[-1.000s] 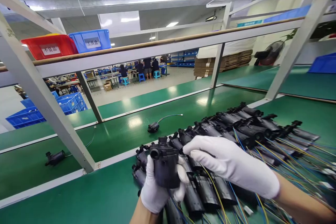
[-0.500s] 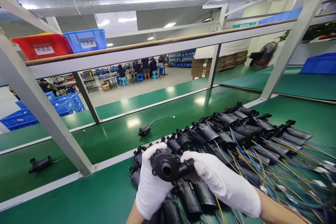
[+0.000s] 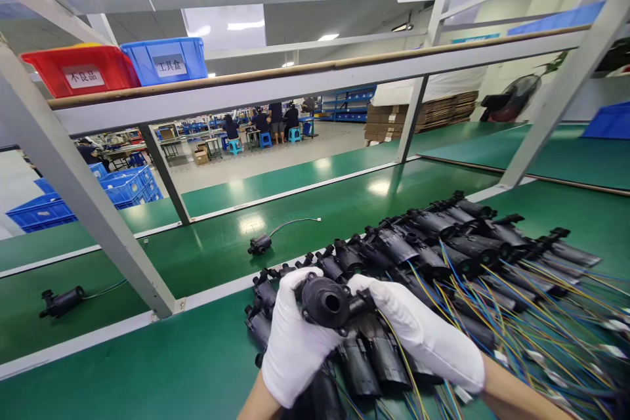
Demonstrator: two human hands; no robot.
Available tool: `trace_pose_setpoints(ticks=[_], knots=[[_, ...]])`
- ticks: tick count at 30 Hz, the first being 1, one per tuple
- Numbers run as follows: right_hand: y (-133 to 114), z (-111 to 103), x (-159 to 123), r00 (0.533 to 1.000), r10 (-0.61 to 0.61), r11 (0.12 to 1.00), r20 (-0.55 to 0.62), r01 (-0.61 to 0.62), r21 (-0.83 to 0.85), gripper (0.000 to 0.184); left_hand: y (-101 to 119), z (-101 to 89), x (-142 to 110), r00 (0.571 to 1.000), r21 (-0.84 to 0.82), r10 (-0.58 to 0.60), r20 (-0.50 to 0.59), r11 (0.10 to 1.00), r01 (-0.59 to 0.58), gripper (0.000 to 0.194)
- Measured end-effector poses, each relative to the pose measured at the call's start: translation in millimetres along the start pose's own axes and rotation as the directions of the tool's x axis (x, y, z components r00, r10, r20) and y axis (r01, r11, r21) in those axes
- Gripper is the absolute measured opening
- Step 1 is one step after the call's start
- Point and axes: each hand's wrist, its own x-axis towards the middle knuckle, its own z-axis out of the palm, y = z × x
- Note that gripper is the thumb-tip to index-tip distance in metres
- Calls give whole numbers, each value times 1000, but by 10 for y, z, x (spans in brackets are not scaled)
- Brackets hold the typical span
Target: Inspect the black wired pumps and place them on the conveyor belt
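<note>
A black plastic pump (image 3: 329,302) with a round inlet and a side spout is held up in front of me, its inlet turned toward my face. My left hand (image 3: 300,341), in a white glove, is wrapped round the pump's body from the left. Gloved in white as well, my right hand (image 3: 418,328) pinches the side spout; its fingertips are partly hidden. Beneath and behind both hands lie rows of similar black pumps (image 3: 388,361). Their yellow, blue and green wires (image 3: 522,321) trail to the right, ending in white connectors.
Two single pumps lie on the green belt beyond, one in the middle (image 3: 259,244) and one at left (image 3: 62,302). White frame posts (image 3: 98,144) rise from the bench. A red bin (image 3: 81,72) and a blue bin (image 3: 165,60) sit on the upper shelf. Several people work far off.
The held pump has tilted slightly, with its inlet turned more to the right. Both hands stay on it. Further pumps on the belt appear shifted slightly left.
</note>
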Motion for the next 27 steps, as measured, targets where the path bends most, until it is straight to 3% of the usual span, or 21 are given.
trace_pose_setpoints(ticks=[12,16,20,22,24,26,27], knots=[[73,40,42,995,95,973,31,-100,208,65,17,-5,11,999,-30,-53,9,998,54,64],[102,49,58,993,112,980,23,-114,162,65,3,2,17,998,-47,-67,3,997,67,64],[82,15,92,993,86,996,78,-85,-6,64,-21,8,5,999,-25,-40,-5,999,40,65],[71,-21,96,994,47,992,99,-35,-117,58,-12,-21,-7,999,15,47,17,999,-48,68],[71,-69,86,992,-64,963,109,90,-254,48,4,-90,-10,979,77,180,97,979,-188,81],[83,-125,68,949,-259,884,179,308,-353,38,11,-196,11,960,146,233,156,956,-255,94],[92,-155,57,907,-353,833,231,417,-363,33,7,-258,31,967,178,204,155,957,-231,97]])
